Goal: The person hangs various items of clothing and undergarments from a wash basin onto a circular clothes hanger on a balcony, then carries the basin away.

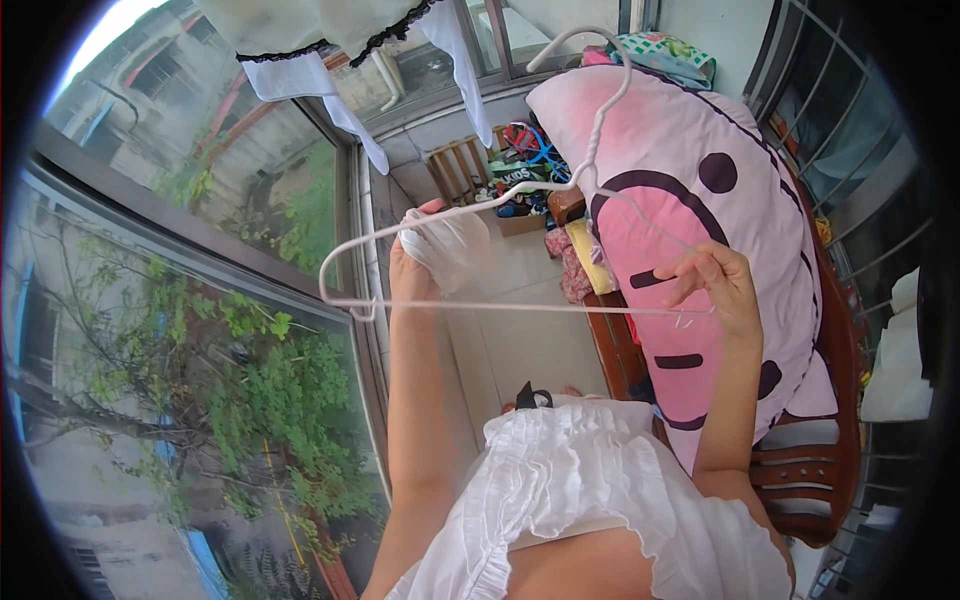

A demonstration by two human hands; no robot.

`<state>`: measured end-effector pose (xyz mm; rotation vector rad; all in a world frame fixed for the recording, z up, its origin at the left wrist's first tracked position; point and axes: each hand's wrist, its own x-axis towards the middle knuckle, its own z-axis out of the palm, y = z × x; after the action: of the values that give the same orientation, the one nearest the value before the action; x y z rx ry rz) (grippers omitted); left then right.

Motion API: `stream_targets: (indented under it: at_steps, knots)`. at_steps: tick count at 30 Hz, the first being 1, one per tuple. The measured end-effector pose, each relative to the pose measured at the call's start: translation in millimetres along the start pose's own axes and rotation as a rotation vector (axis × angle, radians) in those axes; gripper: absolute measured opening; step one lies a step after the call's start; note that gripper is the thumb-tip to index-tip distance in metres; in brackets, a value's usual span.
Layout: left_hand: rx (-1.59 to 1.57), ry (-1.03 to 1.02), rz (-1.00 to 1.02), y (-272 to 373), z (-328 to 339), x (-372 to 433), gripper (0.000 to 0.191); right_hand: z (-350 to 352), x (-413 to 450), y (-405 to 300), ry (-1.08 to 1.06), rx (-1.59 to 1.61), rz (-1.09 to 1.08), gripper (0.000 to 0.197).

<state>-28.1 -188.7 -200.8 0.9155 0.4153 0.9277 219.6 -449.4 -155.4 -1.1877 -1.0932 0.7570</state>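
Observation:
My left hand point(412, 274) grips a small, sheer white cloth point(452, 244), which hangs bunched from the fingers and is partly blurred. A white coated-wire clothes hanger point(595, 142) spans the space before me, its hook pointing up and away. The hanger's left shoulder passes in front of the cloth and my left fingers. At its other end, my right hand point(720, 289) pinches the right corner between bent fingers. Small hooks show near both lower corners of the hanger. No garment is seen hanging on it.
A large pink pig-face cushion point(757, 225) lies on a brown wooden bench point(806, 472) at right. Framed windows point(247, 247) run along the left. White garments point(300, 75) hang above. A cardboard box point(521, 224) of assorted items stands on the tiled floor point(525, 330).

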Motion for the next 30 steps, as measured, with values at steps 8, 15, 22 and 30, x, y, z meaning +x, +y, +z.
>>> stream_targets:
  at_steps: [8, 15, 22, 30]
  knots:
    - [0.112, -0.017, -0.04, 15, 5, -1, 0.033, -17, -6, -3, 0.189, -0.197, 0.053, 0.035]
    - [0.156, -0.11, -0.044, 21, -5, -1, 0.038, -27, -5, -6, 0.226, -0.199, 0.077, 0.03]
    - [0.296, -0.165, -0.139, 33, -1, -6, 0.042, -32, 0, -9, 0.164, -0.238, 0.084, 0.031]
    - [0.324, -0.286, -0.129, 39, 3, -10, 0.033, -34, 6, 0, 0.155, -0.285, -0.01, 0.03]
